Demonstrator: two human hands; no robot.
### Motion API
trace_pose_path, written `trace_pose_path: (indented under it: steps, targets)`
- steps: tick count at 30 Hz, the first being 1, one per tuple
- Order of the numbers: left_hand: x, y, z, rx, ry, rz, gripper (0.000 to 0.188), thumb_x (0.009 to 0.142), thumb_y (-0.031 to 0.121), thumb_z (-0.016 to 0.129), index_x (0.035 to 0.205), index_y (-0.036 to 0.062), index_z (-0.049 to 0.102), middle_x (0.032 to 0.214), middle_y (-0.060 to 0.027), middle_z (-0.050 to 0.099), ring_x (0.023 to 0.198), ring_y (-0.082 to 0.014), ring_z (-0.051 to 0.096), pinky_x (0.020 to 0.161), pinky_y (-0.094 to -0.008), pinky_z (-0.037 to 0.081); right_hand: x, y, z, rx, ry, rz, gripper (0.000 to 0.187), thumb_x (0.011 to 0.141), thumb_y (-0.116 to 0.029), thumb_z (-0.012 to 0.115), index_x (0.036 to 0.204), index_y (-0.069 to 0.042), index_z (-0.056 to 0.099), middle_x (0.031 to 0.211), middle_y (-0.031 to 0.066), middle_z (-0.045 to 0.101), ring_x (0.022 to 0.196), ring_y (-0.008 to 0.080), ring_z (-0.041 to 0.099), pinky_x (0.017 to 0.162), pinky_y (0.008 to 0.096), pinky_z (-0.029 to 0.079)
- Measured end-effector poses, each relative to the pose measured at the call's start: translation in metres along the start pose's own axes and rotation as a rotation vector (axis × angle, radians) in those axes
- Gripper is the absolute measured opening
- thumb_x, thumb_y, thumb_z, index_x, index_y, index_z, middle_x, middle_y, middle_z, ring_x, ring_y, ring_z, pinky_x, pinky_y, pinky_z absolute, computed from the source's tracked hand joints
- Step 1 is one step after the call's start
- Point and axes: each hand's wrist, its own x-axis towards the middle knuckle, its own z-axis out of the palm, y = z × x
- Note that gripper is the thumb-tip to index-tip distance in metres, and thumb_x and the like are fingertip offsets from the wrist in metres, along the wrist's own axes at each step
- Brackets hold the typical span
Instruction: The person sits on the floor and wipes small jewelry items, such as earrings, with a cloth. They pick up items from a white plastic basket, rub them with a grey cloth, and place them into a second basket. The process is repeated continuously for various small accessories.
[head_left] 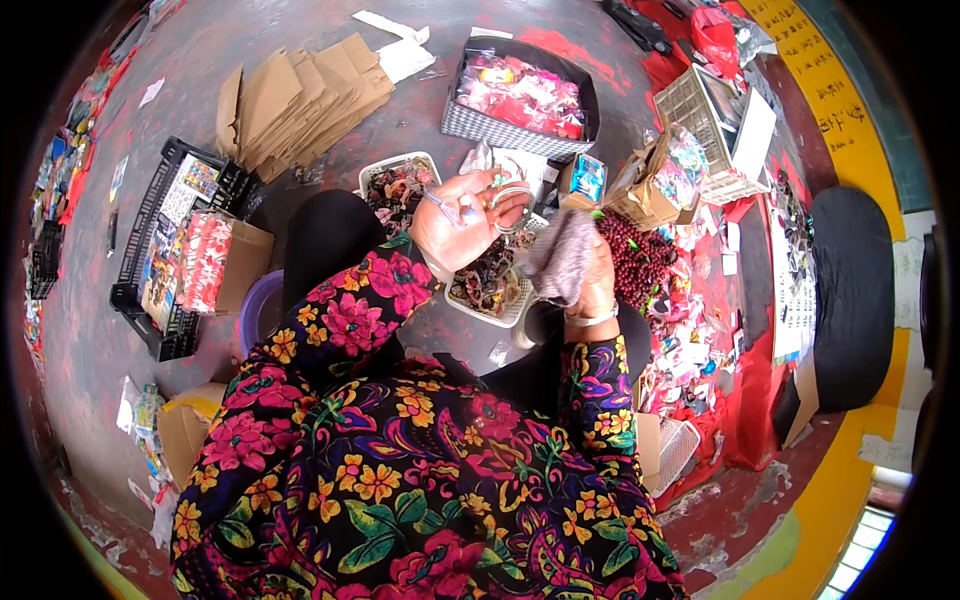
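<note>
— What did the left hand (462, 228) have in its grip?

— Its fingers were curled around a few thin silver rings (508, 203), raised above a white tray (497, 283) of dark odds and ends.

— And the right hand (590, 268)?

— It was blurred, closed loosely on a grey, fuzzy clump (562, 257) just beside the left hand; what the clump was, I couldn't tell.

— What lay around them?

— A heap of dark red beads (637, 258) sat right of the hands, a black-and-white basket (478, 122) of pink packets beyond them, flattened cardboard (300, 100) to the far left, and a black crate (150, 230) nearer the left edge.
</note>
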Motion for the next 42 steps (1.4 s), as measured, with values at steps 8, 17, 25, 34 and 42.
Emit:
trace_pose_path:
  steps: [8, 17, 25, 34, 42]
  targets:
    - [-0.003, -0.015, -0.006, 0.214, 0.08, 0.133, 0.048, 0.09, 0.041, 0.034, 0.114, 0.0011, 0.044, 0.108, -0.0126, 0.051, 0.1, -0.0209, 0.048, 0.09, -0.0342, 0.036, 0.003, 0.023, 0.029, -0.198, 0.176, 0.15, 0.03, 0.091, -0.026, 0.044, 0.102, -0.001, 0.056, 0.086, 0.0021, 0.059, 0.075, 0.01, 0.054, 0.067, 0.0236, 0.045]
    - [-0.004, -0.032, -0.01, 0.421, 0.115, 0.128, 0.045, 0.088, 0.038, 0.044, 0.12, 0.0061, 0.041, 0.108, -0.0065, 0.049, 0.099, -0.0155, 0.048, 0.086, -0.0305, 0.039, 0.001, 0.032, 0.027, -0.485, 0.121, 0.089, 0.025, 0.081, -0.01, 0.058, 0.104, -0.002, 0.054, 0.089, 0.0001, 0.058, 0.076, 0.0072, 0.053, 0.067, 0.0206, 0.044]
    - [-0.003, -0.018, -0.009, 0.415, -0.088, 0.124, 0.039, 0.083, 0.018, 0.053, 0.118, 0.0051, 0.04, 0.106, -0.0051, 0.051, 0.1, -0.0169, 0.049, 0.089, -0.0332, 0.036, 0.001, -0.001, 0.019, 0.079, 0.066, 0.07, 0.03, 0.08, -0.011, 0.059, 0.107, -0.001, 0.051, 0.095, 0.0048, 0.058, 0.082, 0.0126, 0.057, 0.07, 0.025, 0.048]
    - [-0.007, -0.007, -0.006, 0.336, -0.034, -0.002, 0.022, 0.087, 0.028, 0.049, 0.098, 0.009, 0.051, 0.084, -0.0007, 0.054, 0.078, -0.0116, 0.053, 0.069, -0.0276, 0.043, -0.002, 0.004, 0.011, -0.009, 0.132, 0.038, 0.016, 0.079, -0.007, 0.059, 0.095, -0.002, 0.055, 0.084, 0.0023, 0.06, 0.07, 0.01, 0.056, 0.062, 0.0222, 0.047]
    - [-0.011, -0.014, 0.001, 0.601, 0.073, -0.13, 0.014, 0.086, 0.021, 0.052, 0.089, 0.0076, 0.056, 0.074, 0.0019, 0.054, 0.064, -0.0053, 0.05, 0.053, -0.019, 0.038, 0.0, 0.005, 0.012, -0.177, 0.122, 0.08, 0.021, 0.085, -0.015, 0.053, 0.098, 0.001, 0.058, 0.082, 0.0031, 0.061, 0.068, 0.0092, 0.056, 0.062, 0.0211, 0.046]
